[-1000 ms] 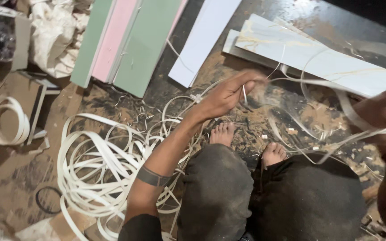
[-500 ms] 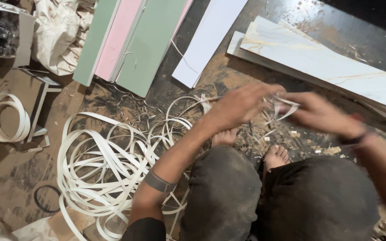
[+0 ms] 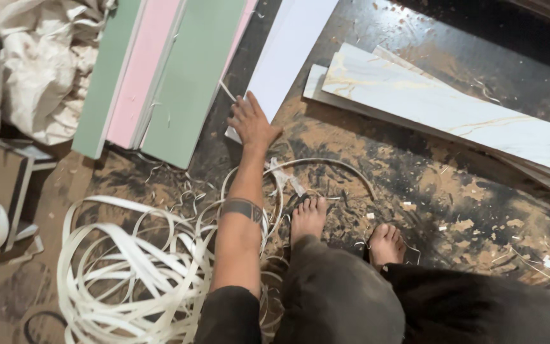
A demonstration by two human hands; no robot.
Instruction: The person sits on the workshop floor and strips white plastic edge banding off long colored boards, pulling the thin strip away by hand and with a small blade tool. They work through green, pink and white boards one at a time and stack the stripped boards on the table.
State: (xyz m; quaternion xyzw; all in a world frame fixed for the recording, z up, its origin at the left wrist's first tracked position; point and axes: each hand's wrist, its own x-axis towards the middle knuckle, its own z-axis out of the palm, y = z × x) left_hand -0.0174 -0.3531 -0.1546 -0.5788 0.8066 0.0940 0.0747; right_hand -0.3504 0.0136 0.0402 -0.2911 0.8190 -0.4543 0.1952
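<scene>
While the left hand (image 3: pixel 253 124) lay flat and unclenched on the white board (image 3: pixel 288 57), loose strips (image 3: pixel 128 267) beside that board risked snagging bare feet (image 3: pixel 309 216).

- White board (image 3: pixel 291 54): plain white, no pattern, under the fingertips of the left hand (image 3: pixel 251 124).
- Left of that hand: green board (image 3: pixel 189 83), pale mint; pink board (image 3: pixel 140 70), pastel; second green board (image 3: pixel 102 83) at the far side.
- Right of the hand: marble-look panel (image 3: pixel 453 108), off-white with thin gold-tan veins.
- Below the hand, beside the forearm: edging strips (image 3: pixel 128 274), cream-white loops.
- Wrist band (image 3: pixel 242 208): dark grey.
- Floor (image 3: pixel 453 185): black, blotched with tan sawdust.
- Far left of the hand: sack (image 3: pixel 39 76), dirty white.
</scene>
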